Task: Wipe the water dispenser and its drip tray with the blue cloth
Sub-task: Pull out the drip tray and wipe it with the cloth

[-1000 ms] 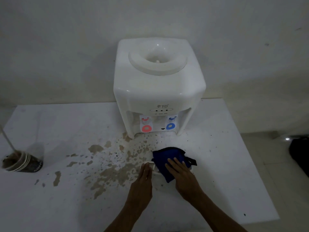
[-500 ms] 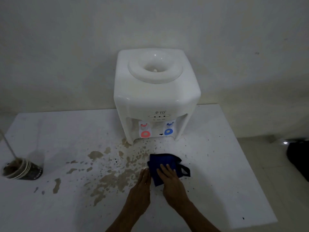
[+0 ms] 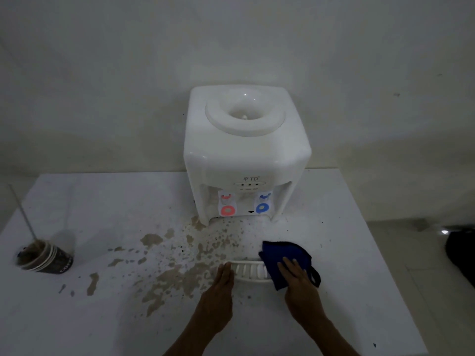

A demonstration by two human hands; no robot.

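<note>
right hand [image 3: 299, 283]: flat grip, blue cloth [image 3: 285, 258] pressed onto drip tray [image 3: 248, 271] | left hand [image 3: 221, 291]: flat, tray's left end steadied

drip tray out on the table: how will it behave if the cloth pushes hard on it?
The drip tray looks like thin slotted plastic, so probably light and apt to slide; the left hand is braced against its left end, likely for that. The cloth under the right hand drapes limply, so it should conform rather than catch.

Paper cup [image 3: 46, 258] stands beside brown spill [image 3: 180, 268].
</note>
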